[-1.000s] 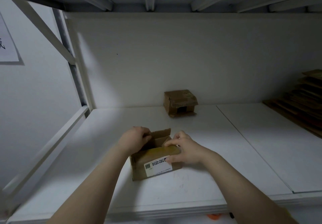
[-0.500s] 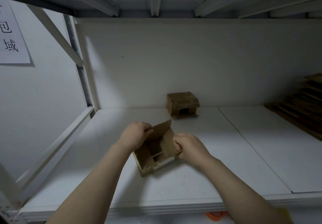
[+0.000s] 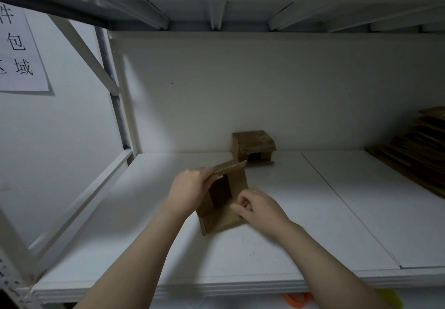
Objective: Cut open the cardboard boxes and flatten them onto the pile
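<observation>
The left hand [image 3: 190, 192] is gripping the top flap of a small cardboard box [image 3: 238, 181], fingers curled round the flap's edge. The right hand [image 3: 261, 208] is pinching the box's lower right side with curled fingers. The box is being held partly collapsed and tilted, low over the front of the white shelf [image 3: 313, 224] (whether its bottom corner is touching, I cannot tell). A second box [image 3: 251, 145] is sitting against the back wall, and flattened cardboard [image 3: 416, 152] is lying stacked at the far right. A paper sign [image 3: 20, 51] is hanging on the left wall.
</observation>
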